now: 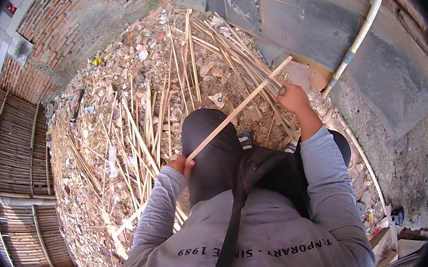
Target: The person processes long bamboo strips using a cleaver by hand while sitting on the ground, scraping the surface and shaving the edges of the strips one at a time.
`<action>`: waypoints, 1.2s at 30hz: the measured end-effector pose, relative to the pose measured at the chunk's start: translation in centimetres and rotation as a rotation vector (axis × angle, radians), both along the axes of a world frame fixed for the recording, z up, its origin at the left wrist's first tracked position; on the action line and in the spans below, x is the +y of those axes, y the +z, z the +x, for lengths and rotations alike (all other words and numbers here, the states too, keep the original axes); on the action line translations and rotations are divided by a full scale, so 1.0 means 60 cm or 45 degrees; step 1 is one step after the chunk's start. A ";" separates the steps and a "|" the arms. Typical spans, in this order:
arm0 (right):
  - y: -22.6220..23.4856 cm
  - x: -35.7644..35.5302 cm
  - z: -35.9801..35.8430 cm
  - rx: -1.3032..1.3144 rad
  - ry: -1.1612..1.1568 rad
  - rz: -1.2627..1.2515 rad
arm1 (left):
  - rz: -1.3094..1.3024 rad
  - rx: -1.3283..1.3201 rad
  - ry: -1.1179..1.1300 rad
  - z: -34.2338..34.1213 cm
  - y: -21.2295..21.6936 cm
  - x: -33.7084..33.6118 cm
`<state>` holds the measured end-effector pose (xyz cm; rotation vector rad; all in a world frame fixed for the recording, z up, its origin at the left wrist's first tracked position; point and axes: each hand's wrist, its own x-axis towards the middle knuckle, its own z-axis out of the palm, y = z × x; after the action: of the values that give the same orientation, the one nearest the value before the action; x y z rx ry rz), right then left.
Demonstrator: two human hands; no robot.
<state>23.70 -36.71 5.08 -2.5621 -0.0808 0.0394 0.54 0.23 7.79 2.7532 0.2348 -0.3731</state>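
A long, pale bamboo strip [237,110] slants across my thigh, rising from lower left to upper right. My left hand [180,164] is closed round its lower end beside my left knee. My right hand [294,98] grips the rounded end of a long, dark, slightly curved tool that looks like a knife [259,72]. This tool crosses the strip near its upper end; whether its edge touches the wood I cannot tell. Many loose bamboo strips [148,119] lie on the ground ahead and to the left of my knees.
Rubble and litter [110,76] cover the ground. A brick wall [60,32] stands at the far left, with bamboo slat panels [11,142] nearer. Dark boards [307,26] lean on the right wall beside a white pipe [364,31]. More strips [225,39] lie beyond the knife.
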 end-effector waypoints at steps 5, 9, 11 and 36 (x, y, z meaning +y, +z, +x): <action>0.022 0.000 -0.005 -0.013 -0.082 -0.011 | 0.043 -0.003 0.045 -0.027 0.030 0.043; 0.032 -0.003 -0.012 -0.048 -0.059 -0.001 | 0.053 -0.338 0.262 -0.069 0.037 0.120; 0.021 -0.005 -0.011 -0.044 -0.044 0.000 | 0.120 -0.545 0.378 -0.089 0.052 0.173; 0.128 -0.171 -0.096 -0.239 -0.225 0.231 | -0.590 -0.331 0.315 0.020 -0.094 0.145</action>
<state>17.93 -46.95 12.73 -2.3756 0.0684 -0.2644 1.71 8.94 2.15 2.2519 0.3644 0.0021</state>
